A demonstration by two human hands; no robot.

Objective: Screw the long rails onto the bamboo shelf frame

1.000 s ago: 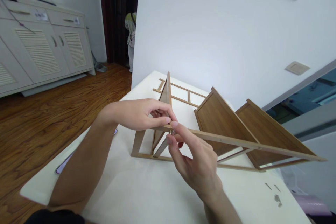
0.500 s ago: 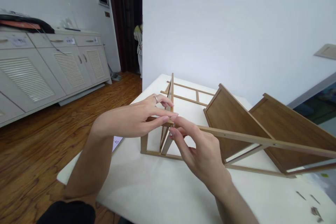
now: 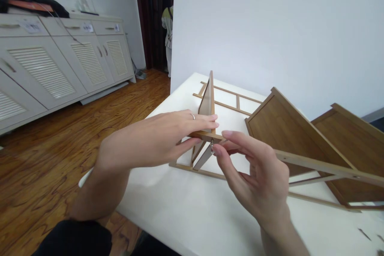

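A wooden rack frame [image 3: 210,106] with slim rails and brown panels stands on a white table [image 3: 168,212]. My left hand [image 3: 150,142] reaches in from the left, its fingers gripping the frame's upright panel and crosspiece. A small metal fitting [image 3: 212,147] shows at the joint. My right hand [image 3: 255,176] is right next to it, with thumb and index finger apart on either side of the rail end. Brown panels [image 3: 285,136] slope away to the right, and a long rail [image 3: 327,168] crosses in front of them. The hands hide part of the joint.
Small metal pieces [image 3: 364,234] lie near the table's lower right corner. White louvred cabinets [image 3: 60,60] stand beyond the wooden floor [image 3: 48,168] at the left. A person [image 3: 167,32] stands in a dark doorway behind the white wall.
The view has swung, shifting the table and frame rightward in the picture. My right fingers have spread wider around the joint, and my left hand has slid further along the crosspiece.
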